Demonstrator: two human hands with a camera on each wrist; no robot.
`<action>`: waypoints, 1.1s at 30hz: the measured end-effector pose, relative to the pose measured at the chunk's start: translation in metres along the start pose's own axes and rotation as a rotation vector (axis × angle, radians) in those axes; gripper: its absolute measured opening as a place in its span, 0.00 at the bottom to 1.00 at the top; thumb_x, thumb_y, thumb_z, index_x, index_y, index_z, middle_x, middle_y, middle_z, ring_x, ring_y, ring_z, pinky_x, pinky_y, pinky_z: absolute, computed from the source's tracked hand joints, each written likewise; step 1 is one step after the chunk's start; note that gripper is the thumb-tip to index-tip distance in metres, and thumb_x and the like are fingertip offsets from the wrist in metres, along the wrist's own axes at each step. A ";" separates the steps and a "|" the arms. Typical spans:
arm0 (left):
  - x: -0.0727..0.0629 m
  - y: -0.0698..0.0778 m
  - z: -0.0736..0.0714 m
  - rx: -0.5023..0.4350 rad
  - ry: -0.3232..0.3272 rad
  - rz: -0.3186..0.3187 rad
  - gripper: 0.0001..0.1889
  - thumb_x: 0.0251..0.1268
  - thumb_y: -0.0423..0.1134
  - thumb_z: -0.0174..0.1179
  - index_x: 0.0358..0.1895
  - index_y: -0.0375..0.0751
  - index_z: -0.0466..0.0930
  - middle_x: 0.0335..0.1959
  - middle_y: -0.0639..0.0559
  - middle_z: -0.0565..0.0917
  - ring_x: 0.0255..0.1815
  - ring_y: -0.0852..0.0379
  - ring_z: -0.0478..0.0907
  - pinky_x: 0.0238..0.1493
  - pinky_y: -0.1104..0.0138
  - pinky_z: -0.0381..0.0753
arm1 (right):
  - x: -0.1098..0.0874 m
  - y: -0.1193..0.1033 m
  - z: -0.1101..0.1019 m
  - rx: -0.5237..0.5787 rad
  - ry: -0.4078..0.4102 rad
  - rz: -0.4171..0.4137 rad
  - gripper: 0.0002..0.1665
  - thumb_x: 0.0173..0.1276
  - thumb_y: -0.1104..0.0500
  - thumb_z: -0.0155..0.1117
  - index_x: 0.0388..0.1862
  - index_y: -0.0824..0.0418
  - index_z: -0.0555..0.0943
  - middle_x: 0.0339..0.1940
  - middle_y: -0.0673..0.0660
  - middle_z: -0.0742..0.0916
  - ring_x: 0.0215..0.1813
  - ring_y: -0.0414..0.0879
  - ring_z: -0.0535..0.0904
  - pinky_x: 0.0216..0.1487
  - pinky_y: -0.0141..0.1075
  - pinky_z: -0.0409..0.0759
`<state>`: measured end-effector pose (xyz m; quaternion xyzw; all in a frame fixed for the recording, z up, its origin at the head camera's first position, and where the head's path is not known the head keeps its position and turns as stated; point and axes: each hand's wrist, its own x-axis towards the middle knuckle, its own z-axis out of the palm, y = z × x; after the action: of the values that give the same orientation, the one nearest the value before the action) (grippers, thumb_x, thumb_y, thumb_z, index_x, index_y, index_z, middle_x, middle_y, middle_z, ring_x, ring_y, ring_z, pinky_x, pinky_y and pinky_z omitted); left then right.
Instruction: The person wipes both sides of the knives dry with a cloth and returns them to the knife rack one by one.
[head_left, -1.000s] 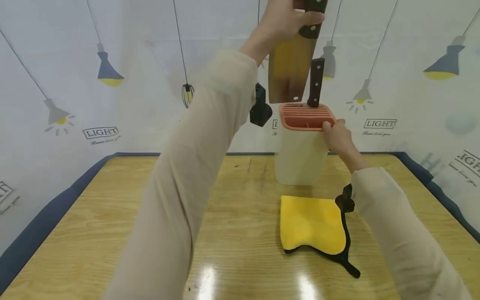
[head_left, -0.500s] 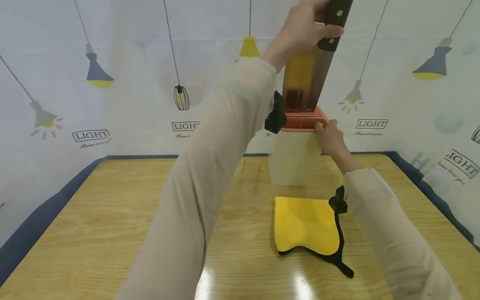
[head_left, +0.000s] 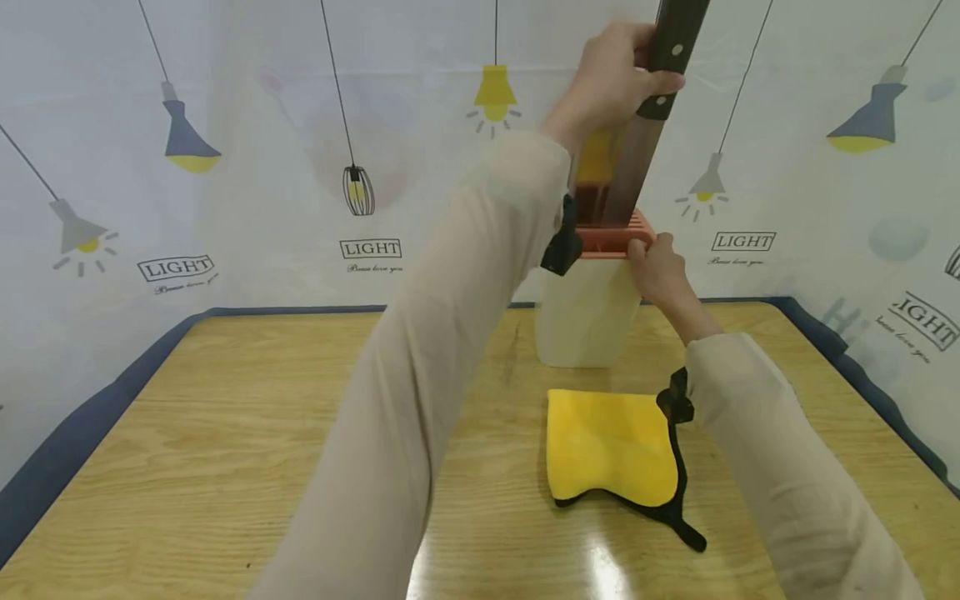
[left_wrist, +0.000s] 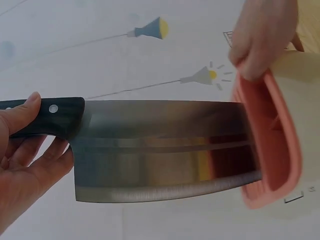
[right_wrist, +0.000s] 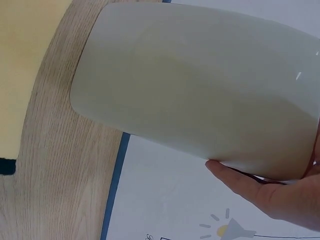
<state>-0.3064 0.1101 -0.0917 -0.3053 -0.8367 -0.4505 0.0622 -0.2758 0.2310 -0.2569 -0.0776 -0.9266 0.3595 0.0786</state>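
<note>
My left hand (head_left: 609,82) grips the dark riveted handle of a cleaver (left_wrist: 165,157), its broad blade pointing down. The blade's far end meets the slotted part of the coral lid on a cream knife holder (head_left: 581,312); how far it enters a slot I cannot tell. At the lid's right corner, my right hand (head_left: 662,271) pinches the rim, thumb on top. In the right wrist view, fingers of that hand lie along the holder's side near the top. The second knife, seen earlier in the holder, is hidden behind the cleaver and left hand.
A folded yellow cloth (head_left: 611,446) with black edging and a loop lies on the wooden table (head_left: 285,433), in front of the holder. Behind the table's dark blue edge hangs a white backdrop (head_left: 270,150) printed with lamps.
My left hand has carried the cleaver to the right, then lowered it until the blade's end met the holder's slots. The right hand keeps its hold on the rim. The view has shifted slightly.
</note>
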 end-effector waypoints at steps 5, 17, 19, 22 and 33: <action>0.001 -0.032 0.017 0.041 0.007 -0.035 0.17 0.56 0.37 0.60 0.50 0.40 0.75 0.45 0.51 0.81 0.43 0.62 0.77 0.42 0.80 0.72 | 0.000 0.000 0.000 -0.004 -0.012 0.005 0.35 0.64 0.52 0.24 0.58 0.81 0.46 0.44 0.78 0.66 0.43 0.62 0.63 0.43 0.51 0.65; -0.016 -0.109 0.042 -0.015 0.013 -0.168 0.14 0.57 0.35 0.59 0.47 0.33 0.76 0.43 0.44 0.81 0.43 0.56 0.78 0.41 0.73 0.74 | 0.004 -0.013 0.013 -0.006 -0.018 0.025 0.31 0.64 0.52 0.27 0.55 0.78 0.51 0.43 0.75 0.69 0.42 0.60 0.66 0.43 0.50 0.68; -0.018 -0.113 0.043 0.001 0.018 -0.182 0.14 0.57 0.36 0.59 0.46 0.32 0.76 0.42 0.44 0.81 0.42 0.55 0.78 0.41 0.74 0.74 | 0.004 -0.014 0.014 -0.009 -0.019 0.018 0.31 0.64 0.53 0.27 0.55 0.78 0.51 0.43 0.75 0.69 0.42 0.60 0.65 0.43 0.50 0.68; -0.021 -0.114 0.043 0.047 0.027 -0.195 0.14 0.58 0.38 0.58 0.45 0.32 0.76 0.41 0.44 0.81 0.41 0.55 0.77 0.39 0.74 0.73 | 0.003 -0.015 0.013 -0.010 -0.022 0.011 0.31 0.64 0.53 0.26 0.55 0.78 0.51 0.43 0.75 0.68 0.41 0.61 0.65 0.43 0.51 0.68; -0.001 -0.148 0.057 0.131 0.020 -0.211 0.15 0.62 0.46 0.53 0.41 0.37 0.77 0.37 0.49 0.81 0.39 0.57 0.78 0.40 0.73 0.74 | 0.002 -0.016 0.014 0.000 -0.014 0.025 0.31 0.64 0.52 0.26 0.56 0.78 0.49 0.43 0.77 0.68 0.40 0.61 0.66 0.42 0.52 0.69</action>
<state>-0.3792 0.0942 -0.2312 -0.2062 -0.8912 -0.4017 0.0428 -0.2816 0.2108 -0.2563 -0.0867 -0.9261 0.3610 0.0675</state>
